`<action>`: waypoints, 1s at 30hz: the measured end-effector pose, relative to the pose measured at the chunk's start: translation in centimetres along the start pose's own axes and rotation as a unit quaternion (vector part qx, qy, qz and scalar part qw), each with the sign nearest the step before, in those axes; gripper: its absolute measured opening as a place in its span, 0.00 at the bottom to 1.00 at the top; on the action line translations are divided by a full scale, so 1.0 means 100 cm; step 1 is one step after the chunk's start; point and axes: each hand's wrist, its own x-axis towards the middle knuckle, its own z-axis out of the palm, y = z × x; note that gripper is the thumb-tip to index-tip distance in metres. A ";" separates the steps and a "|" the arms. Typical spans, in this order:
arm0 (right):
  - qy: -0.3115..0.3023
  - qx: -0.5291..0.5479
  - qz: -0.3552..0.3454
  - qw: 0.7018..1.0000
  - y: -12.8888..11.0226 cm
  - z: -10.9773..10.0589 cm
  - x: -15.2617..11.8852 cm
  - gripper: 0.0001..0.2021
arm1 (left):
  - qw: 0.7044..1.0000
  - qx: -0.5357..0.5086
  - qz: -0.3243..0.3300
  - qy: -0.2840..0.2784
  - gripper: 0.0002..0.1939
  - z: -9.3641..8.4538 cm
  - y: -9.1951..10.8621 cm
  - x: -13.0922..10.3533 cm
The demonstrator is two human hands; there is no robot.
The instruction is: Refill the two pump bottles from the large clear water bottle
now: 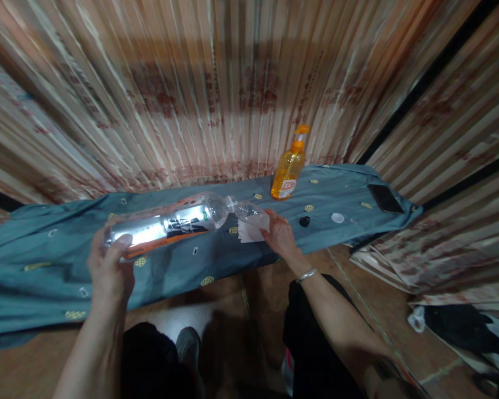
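My left hand [111, 266] is wrapped around the base of a large clear plastic bottle [162, 226] with a silver and orange label. The bottle lies nearly level, its neck pointing right. Closed on the far end of a small clear plastic bottle [249, 211], my right hand [279, 234] keeps it against the large bottle's mouth; whether the necks are joined or only touching I cannot tell. A piece of white paper [250, 231] shows under the small bottle, beside my right fingers.
A narrow table with a blue-green cloth [170, 277] stands before a pleated curtain [233, 94]. On it are an orange pump bottle [289, 172], a small black cap [305, 221], a clear round lid [337, 218] and a phone [385, 198]. Dark frame bars [424, 83] run at right.
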 end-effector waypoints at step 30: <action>0.003 -0.001 0.002 1.000 -0.001 0.000 0.000 0.24 | 1.000 0.001 -0.010 0.013 0.24 0.001 -0.001 0.001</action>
